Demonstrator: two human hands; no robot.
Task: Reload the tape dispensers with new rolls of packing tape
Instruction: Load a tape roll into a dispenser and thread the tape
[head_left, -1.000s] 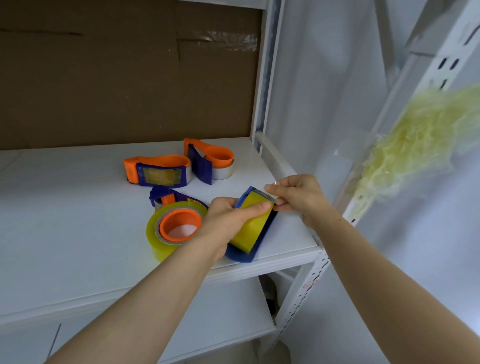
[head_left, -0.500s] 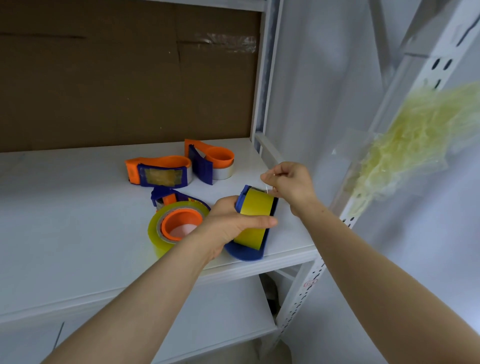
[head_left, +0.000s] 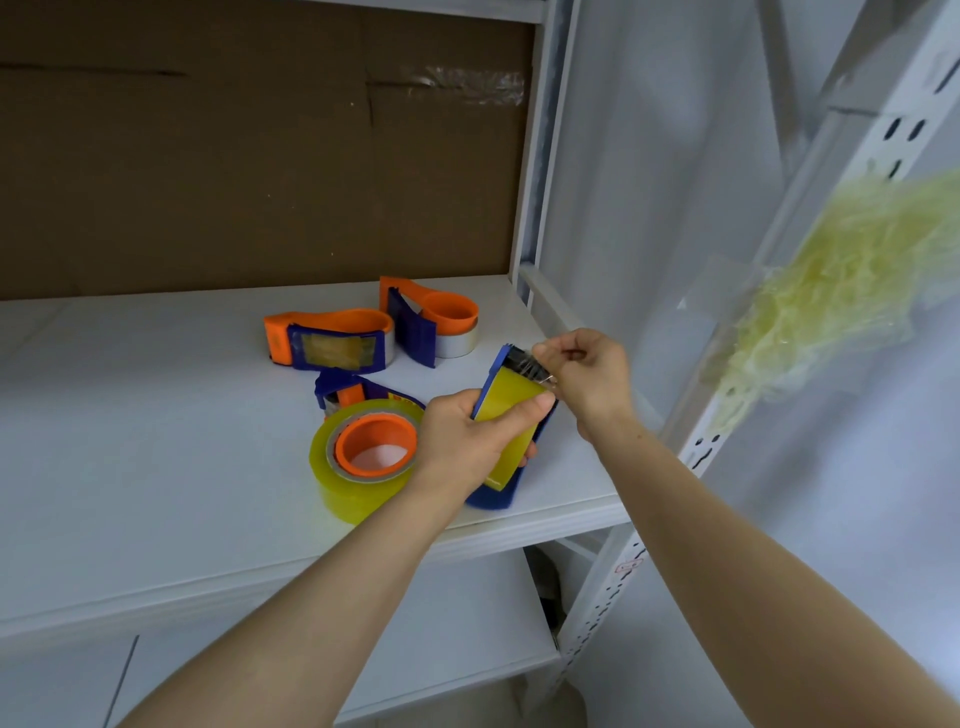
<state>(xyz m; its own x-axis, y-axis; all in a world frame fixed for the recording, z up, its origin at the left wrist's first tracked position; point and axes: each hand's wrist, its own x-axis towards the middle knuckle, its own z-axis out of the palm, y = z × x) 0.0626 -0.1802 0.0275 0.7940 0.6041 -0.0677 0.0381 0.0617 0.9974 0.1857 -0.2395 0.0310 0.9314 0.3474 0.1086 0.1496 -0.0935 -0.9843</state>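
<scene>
My left hand (head_left: 467, 436) grips a blue tape dispenser (head_left: 511, 415) loaded with a yellowish roll, held tilted just above the shelf's front right corner. My right hand (head_left: 587, 376) pinches the clear loose end of tape (head_left: 537, 371) at the dispenser's top edge. A second yellowish tape roll (head_left: 358, 465) with an orange core sits in another blue dispenser to the left. Two orange-and-blue dispensers (head_left: 332, 345) (head_left: 431, 327) lie further back on the shelf.
The white shelf board (head_left: 156, 415) has a brown cardboard panel (head_left: 260, 156) behind it. White slotted uprights (head_left: 696, 452) stand at the right. A wad of used yellowish tape (head_left: 841, 291) sticks to the right upright. A lower shelf (head_left: 457, 623) sits beneath.
My right hand has shifted from the dispenser's top corner and now pulls the tape end slightly right. The dispenser in my left hand has tilted a little more upright.
</scene>
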